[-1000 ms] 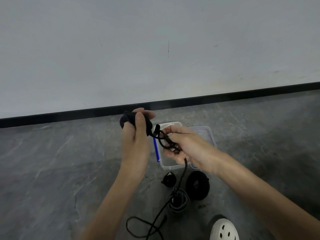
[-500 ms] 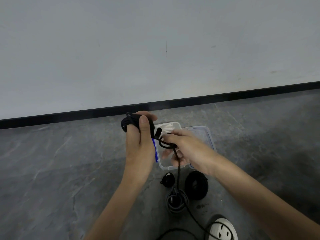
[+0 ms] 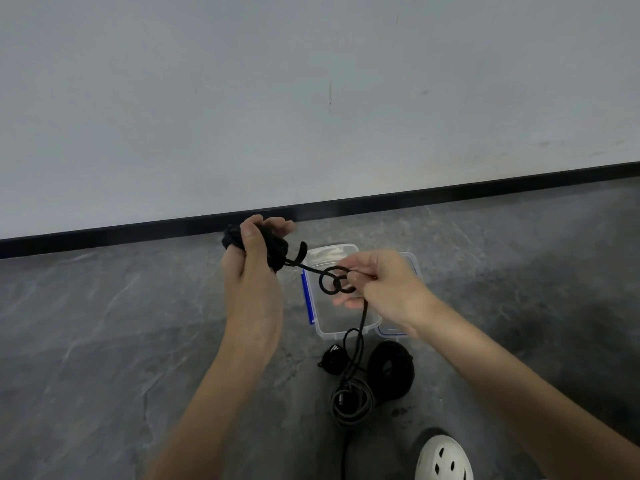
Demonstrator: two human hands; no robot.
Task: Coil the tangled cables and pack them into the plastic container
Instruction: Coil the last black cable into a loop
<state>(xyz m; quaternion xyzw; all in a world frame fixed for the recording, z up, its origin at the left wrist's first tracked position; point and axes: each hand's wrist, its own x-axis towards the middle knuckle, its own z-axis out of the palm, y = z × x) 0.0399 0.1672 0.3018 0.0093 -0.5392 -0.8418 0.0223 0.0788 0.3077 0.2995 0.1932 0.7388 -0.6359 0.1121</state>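
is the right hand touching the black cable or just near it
Touching. The head view shows the right hand pinching a loop of the black cable.

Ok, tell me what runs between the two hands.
A black cable, looped, joins the coil in the left hand to the right hand; head view.

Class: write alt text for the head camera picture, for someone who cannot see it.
A person's left hand grips a bundle of black cable while the right hand pinches a loop in its loose length. On the floor lie a plastic container, a black coil and a grey coil.
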